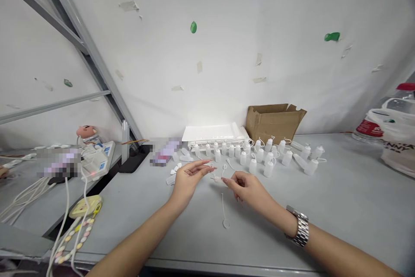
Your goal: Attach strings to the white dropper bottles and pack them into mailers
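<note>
On the gray table [259,238], a crowd of white bottles [268,170] stands on the far side, many just beside each other, so a bumped one could knock over its neighbors. In the middle, between the hands, is what looks like a little bottle [217,179]. It could slip, because only fingertips have it. A loose white strap [226,224] lies on the near side, and an arm could brush it away since it looks so light. The thin tip [212,177] points left, so it could poke the other hand.

The right hand [249,188] has its thumb and finger pinched around the little bottle's right end. The left hand [189,178] has long fingers with the thumb close under them; I can't tell if they pinch anything thin
</note>
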`<action>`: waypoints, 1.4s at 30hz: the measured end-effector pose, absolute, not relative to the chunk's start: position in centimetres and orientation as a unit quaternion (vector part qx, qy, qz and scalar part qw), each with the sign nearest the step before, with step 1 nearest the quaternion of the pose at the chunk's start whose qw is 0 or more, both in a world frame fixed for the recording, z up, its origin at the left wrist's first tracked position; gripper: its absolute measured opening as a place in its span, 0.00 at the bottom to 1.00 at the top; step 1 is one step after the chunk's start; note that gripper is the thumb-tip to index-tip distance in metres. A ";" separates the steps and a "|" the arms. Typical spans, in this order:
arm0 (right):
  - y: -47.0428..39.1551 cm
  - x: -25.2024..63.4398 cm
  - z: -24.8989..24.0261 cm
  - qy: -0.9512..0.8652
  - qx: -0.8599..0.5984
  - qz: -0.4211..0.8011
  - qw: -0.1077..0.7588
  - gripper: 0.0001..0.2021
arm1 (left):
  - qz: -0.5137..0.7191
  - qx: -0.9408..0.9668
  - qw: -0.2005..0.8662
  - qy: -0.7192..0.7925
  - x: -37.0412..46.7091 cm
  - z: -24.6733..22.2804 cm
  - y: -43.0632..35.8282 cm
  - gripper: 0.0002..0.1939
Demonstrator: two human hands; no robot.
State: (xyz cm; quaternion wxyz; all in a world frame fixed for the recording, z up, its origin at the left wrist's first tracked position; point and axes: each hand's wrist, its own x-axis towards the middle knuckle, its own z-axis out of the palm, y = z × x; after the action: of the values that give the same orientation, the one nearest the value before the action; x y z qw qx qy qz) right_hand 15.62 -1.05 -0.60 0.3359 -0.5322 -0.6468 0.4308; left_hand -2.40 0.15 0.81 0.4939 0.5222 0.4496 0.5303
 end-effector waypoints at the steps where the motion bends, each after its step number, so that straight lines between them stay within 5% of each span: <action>1: -1.1 15.6 -0.6 -0.646 -0.532 0.433 0.334 0.20 | 0.532 0.517 0.494 0.453 -2.6 0.8 0.2 0.16; 5: -1.1 15.6 -0.7 -0.639 -0.522 0.460 0.327 0.20 | 0.524 0.520 0.506 0.447 -3.0 0.8 0.5 0.19; 14: -1.0 15.7 -0.6 -0.651 -0.541 0.428 0.318 0.20 | 0.520 0.542 0.480 0.454 -3.0 0.7 0.3 0.09; 33: -1.4 15.4 -1.1 -0.702 -0.554 0.334 0.298 0.19 | 0.481 0.618 0.414 0.464 -2.6 0.6 0.0 0.12; 42: -1.5 15.6 -0.8 -0.690 -0.551 0.344 0.318 0.21 | 0.513 0.555 0.486 0.439 -2.7 0.8 0.2 0.13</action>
State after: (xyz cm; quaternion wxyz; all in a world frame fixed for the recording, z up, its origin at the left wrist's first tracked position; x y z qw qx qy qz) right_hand 15.56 -1.53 -0.79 0.3178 -0.5510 -0.6905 0.3444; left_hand -2.71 0.16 0.77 0.4859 0.5554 0.4391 0.5125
